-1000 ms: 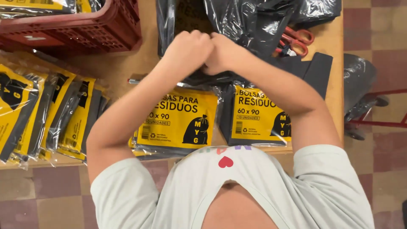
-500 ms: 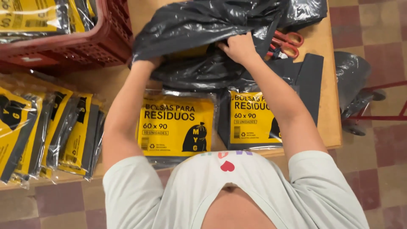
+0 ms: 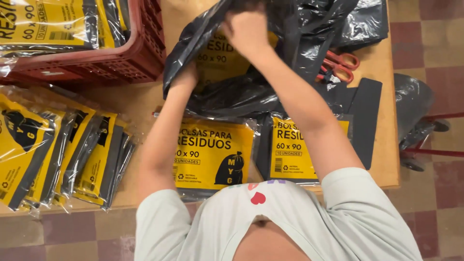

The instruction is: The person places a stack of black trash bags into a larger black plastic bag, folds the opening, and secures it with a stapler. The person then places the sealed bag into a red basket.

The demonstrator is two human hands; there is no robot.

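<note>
Black bag (image 3: 232,92) (glossy) between both hands, left (image 3: 186,77) and right (image 3: 249,31), each gripping it.

Both arms stretch far forward from the shoulders, elbows nearly straight. The left hand (image 3: 186,77) sits lower and to the left, fingers hidden. The right hand (image 3: 247,30) is raised farther off, curled in a closed grip.

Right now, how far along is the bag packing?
Done: sealed yellow packs fill the red crate and lie fanned in a row of packs at the table's left edge. In hand: left hand and right hand hold a black bag raised over a yellow label. Left: two packs lie in front, uncrated.
</note>
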